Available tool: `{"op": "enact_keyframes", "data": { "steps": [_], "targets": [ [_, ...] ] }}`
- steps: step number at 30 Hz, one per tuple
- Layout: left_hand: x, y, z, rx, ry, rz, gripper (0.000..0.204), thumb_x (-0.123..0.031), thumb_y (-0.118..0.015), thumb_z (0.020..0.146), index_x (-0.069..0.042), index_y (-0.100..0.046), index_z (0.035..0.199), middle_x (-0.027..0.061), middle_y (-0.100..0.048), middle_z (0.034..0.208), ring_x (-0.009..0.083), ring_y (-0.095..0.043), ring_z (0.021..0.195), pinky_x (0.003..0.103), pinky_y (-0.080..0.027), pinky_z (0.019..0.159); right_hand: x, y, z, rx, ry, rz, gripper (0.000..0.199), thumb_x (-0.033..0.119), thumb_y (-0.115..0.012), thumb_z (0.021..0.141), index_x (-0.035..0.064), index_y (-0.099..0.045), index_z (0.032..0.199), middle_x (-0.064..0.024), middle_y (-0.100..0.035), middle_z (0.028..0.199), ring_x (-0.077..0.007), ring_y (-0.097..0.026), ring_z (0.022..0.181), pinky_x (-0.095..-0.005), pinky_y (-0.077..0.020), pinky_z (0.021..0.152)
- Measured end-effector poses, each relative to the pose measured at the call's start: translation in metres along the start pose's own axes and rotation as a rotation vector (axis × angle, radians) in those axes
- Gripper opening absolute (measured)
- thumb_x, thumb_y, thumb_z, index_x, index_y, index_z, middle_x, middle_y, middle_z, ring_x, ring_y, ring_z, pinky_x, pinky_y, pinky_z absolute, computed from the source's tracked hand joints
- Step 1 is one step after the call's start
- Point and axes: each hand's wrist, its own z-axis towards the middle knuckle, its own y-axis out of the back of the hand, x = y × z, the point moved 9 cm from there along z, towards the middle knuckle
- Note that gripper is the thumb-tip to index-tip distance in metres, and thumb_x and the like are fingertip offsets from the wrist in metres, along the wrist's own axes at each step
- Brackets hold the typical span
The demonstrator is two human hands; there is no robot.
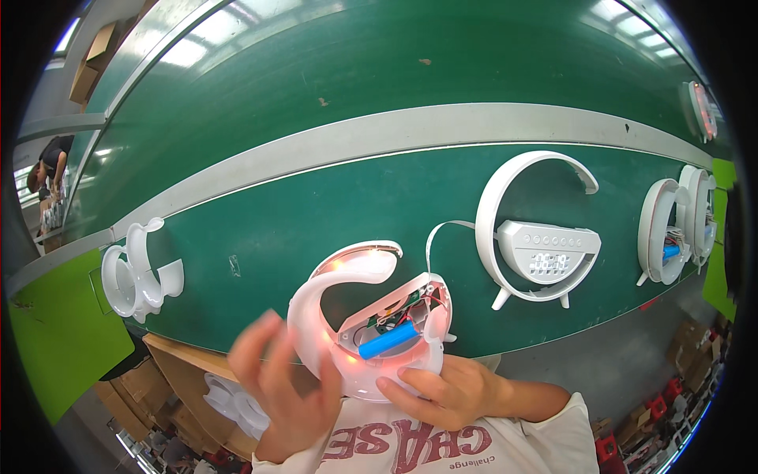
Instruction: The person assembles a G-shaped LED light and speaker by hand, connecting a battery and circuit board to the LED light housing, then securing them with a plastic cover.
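Note:
Just in front of me is a white G-shaped lamp (309, 325), its curved ring lit by small orange-red lights. The housing is open and shows a blue cylindrical battery (387, 340), a green circuit board (397, 314) and thin red and black wires. My right hand (452, 391) grips the lamp's lower right side, fingers over its edge. At the left side of the ring is my left hand (283, 379), slightly blurred with its fingers apart. It seems to hold nothing; whether its thumb touches the shell I cannot tell.
A finished-looking G-shaped clock lamp (545, 251) stands beyond to the right on the green table (229, 213). Two opened lamps (662, 229) stand at the far right. White curved shells (134, 284) lie at the left end, and more shells (237, 403) sit in a box (178, 367) below.

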Motion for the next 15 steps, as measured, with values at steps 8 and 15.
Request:
{"op": "enact_keyframes", "data": {
  "steps": [8, 15],
  "targets": [
    [-0.049, -0.04, -0.016, 0.226, -0.294, -0.295, 0.054, -0.041, -0.078, 0.082, -0.003, -0.064, 0.117, 0.0024, -0.066, 0.088, 0.0169, -0.062, 0.074, 0.031, -0.042, 0.063, 0.015, 0.026, -0.03, 0.031, 0.296, -0.087, 0.023, 0.014, -0.063, 0.086, -0.0006, -0.068, 0.103, -0.0117, -0.066, 0.115, -0.0145, -0.059, 0.073, -0.0261, -0.0468, 0.059],
    [-0.05, -0.033, -0.021, 0.181, -0.448, -0.154, 0.035, -0.024, -0.075, 0.084, -0.005, -0.071, 0.113, 0.0019, -0.063, 0.081, 0.0155, -0.061, 0.073, 0.029, -0.047, 0.065, -0.052, 0.056, 0.025, 0.209, 0.003, -0.338, 0.032, 0.01, -0.071, 0.079, -0.0005, -0.068, 0.109, -0.0123, -0.068, 0.104, -0.0196, -0.063, 0.075, -0.0291, -0.0492, 0.061]
  ]
}}
